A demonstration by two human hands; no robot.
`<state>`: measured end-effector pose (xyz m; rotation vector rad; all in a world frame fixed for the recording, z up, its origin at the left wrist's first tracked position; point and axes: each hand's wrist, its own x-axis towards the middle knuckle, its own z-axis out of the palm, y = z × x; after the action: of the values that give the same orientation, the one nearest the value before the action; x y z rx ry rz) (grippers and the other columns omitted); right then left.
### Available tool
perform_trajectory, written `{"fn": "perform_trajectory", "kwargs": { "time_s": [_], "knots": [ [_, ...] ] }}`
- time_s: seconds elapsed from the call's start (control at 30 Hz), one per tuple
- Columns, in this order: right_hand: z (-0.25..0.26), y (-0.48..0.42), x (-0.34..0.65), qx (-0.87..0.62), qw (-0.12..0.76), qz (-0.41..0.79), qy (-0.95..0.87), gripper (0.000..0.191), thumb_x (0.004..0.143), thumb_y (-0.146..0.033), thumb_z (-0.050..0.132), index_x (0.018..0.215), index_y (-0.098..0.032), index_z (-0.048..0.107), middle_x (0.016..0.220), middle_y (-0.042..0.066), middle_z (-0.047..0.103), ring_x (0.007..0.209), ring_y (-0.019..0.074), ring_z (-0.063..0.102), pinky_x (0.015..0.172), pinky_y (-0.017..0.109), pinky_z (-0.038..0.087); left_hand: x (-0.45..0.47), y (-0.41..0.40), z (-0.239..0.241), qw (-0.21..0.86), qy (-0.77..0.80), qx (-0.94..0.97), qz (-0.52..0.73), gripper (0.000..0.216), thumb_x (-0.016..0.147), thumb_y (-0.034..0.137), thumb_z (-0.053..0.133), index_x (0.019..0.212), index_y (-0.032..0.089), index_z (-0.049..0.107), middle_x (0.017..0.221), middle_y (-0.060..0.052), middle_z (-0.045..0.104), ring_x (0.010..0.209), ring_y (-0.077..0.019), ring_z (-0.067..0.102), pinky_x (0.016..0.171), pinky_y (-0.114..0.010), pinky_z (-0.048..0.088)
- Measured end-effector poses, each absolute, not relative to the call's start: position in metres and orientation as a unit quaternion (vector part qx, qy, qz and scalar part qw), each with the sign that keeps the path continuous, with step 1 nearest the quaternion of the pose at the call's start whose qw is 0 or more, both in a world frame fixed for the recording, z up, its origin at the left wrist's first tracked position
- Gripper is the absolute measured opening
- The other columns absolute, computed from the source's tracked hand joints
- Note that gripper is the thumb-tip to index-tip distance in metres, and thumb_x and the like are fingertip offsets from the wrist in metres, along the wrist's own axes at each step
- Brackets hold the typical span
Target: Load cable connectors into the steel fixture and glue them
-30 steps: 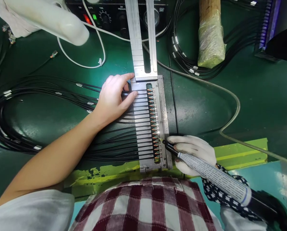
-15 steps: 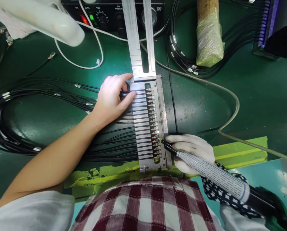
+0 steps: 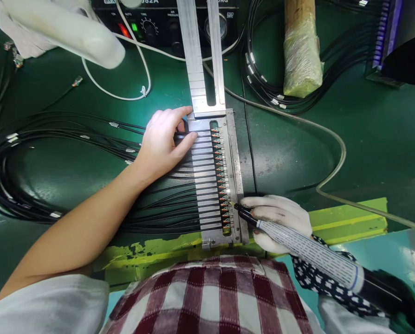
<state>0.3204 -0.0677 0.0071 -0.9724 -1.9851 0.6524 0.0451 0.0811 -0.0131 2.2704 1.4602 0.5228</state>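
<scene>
My bare left hand [image 3: 164,139] rests at the upper left edge of a slotted metal fixture [image 3: 204,195]. Its index finger and thumb are spread, touching the plate; the other fingers curl partly out of sight over black cables [image 3: 172,204]. Several cables lie side by side across the plate, their stripped ends with small metal connectors [image 3: 222,176] lined up along the slot. In a white glove, my right hand [image 3: 280,215] grips a black glue syringe [image 3: 308,253] with a printed white label. The syringe's thin tip points at the connectors in the lower half of the row.
Behind the fixture stands a black control box [image 3: 148,28] with lit switches. A white rounded bar [image 3: 89,41] hangs at upper left, and a film-wrapped wooden post [image 3: 303,60] stands at upper right. Coiled cables [image 3: 0,185] lie left; a clear hose [image 3: 343,148] crosses the right side.
The syringe tip has shifted very slightly down along the connector row. My left hand keeps its place on the fixture; the view has moved a little.
</scene>
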Motion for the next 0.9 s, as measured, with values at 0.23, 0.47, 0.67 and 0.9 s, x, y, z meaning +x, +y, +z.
{"fn": "perform_trajectory", "kwargs": {
  "time_s": [0.23,0.47,0.67,0.9],
  "knots": [
    [0.005,-0.068,0.323,-0.385,0.405,0.259,-0.788,0.022,0.086,-0.027,0.068,0.105,-0.018,0.064,0.105,0.01,0.077,0.091,0.0217,0.077,0.076,0.032,0.065,0.044,0.081,-0.014,0.187,0.52,0.812,0.187,0.045,0.094,0.045,0.051,0.134,0.024,0.052,0.1,-0.008,0.065,0.103,-0.0304,0.061,0.1,-0.051,0.047],
    [0.004,-0.065,0.322,-0.392,0.405,0.27,-0.78,0.026,0.084,-0.026,0.07,0.108,-0.02,0.064,0.108,0.009,0.077,0.092,0.0224,0.077,0.075,0.033,0.065,0.045,0.081,-0.014,0.193,0.521,0.809,0.191,0.045,0.094,0.045,0.052,0.134,0.025,0.052,0.102,-0.007,0.065,0.105,-0.0302,0.061,0.1,-0.05,0.046],
    [0.011,-0.065,0.322,-0.393,0.403,0.244,-0.79,0.021,0.087,-0.026,0.067,0.106,-0.019,0.064,0.108,0.011,0.077,0.091,0.0225,0.077,0.073,0.033,0.065,0.045,0.081,-0.014,0.192,0.521,0.81,0.19,0.046,0.094,0.043,0.052,0.136,0.024,0.052,0.1,-0.008,0.064,0.103,-0.0302,0.061,0.1,-0.05,0.046],
    [0.016,-0.079,0.318,-0.394,0.424,0.248,-0.777,0.02,0.086,-0.026,0.067,0.105,-0.019,0.064,0.104,0.01,0.078,0.085,0.0227,0.077,0.071,0.033,0.066,0.044,0.081,-0.015,0.182,0.517,0.814,0.192,0.047,0.094,0.048,0.05,0.137,0.027,0.051,0.1,-0.007,0.065,0.101,-0.0294,0.061,0.098,-0.05,0.049]
  ]
}}
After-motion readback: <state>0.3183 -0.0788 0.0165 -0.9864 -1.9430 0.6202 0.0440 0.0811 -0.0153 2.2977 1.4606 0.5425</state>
